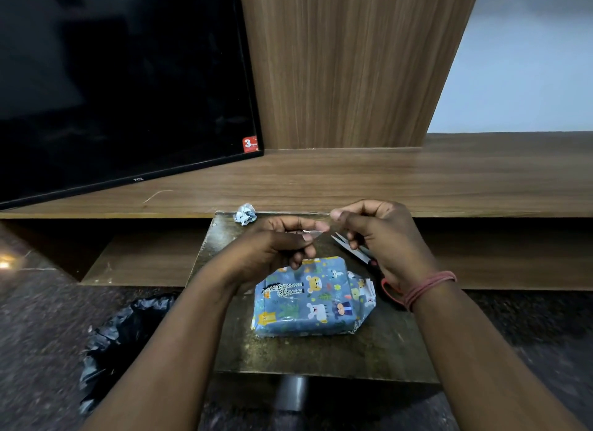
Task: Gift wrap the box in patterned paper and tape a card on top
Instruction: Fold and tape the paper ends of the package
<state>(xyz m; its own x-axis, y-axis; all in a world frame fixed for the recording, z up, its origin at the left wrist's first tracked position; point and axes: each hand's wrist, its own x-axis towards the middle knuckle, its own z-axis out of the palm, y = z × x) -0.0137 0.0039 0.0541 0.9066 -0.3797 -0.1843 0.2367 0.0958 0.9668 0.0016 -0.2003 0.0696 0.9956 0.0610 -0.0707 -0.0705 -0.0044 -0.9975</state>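
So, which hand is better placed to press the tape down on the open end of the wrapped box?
Probably the right hand. The box's unfinished paper end lies on its side. Both hands pinch the clear tape above the box; the left hand is farther away.

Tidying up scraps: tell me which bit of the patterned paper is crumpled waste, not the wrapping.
The small crumpled paper ball at the table's far left corner. The other patterned paper covers the wrapped box mid-table.

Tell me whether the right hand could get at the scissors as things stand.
Probably yes, but not at once. The scissors lie on the small table right under the right hand, with nothing between. But that hand and the left hand both pinch a clear tape strip, which it would need to release first.
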